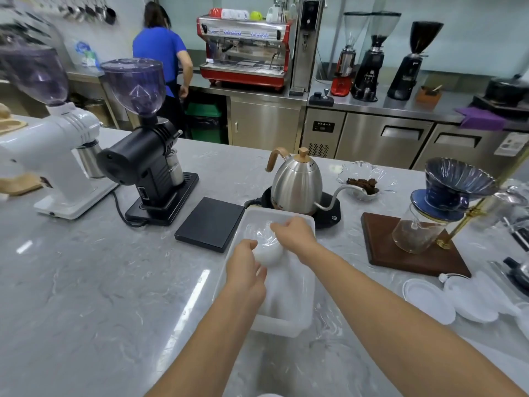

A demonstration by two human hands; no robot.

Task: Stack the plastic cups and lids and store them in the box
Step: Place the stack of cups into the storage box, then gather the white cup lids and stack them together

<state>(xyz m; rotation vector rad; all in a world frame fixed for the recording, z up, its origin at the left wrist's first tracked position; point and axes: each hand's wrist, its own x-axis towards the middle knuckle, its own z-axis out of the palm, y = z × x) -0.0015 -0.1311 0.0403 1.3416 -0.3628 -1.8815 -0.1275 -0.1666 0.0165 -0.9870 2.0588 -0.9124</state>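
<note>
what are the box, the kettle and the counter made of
Box: looks like translucent white plastic; milky walls that let light through. Kettle: brushed metal, probably stainless steel, with a soft sheen; its handle and lid knob look like wood. Counter: polished grey stone or a marble-look slab, veined, with glossy streaks of reflected light.

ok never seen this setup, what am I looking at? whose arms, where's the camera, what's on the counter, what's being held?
There is no robot: a person wears one wide-angle camera on the head, looking down at their own bare arms. Both hands reach into a white plastic box on a grey marble counter. The left hand and right hand together grip stacked plastic cups, lowering them into the box. White lids lie at the right. A black scale, steel kettle, two grinders and a pour-over stand surround the box.
</note>
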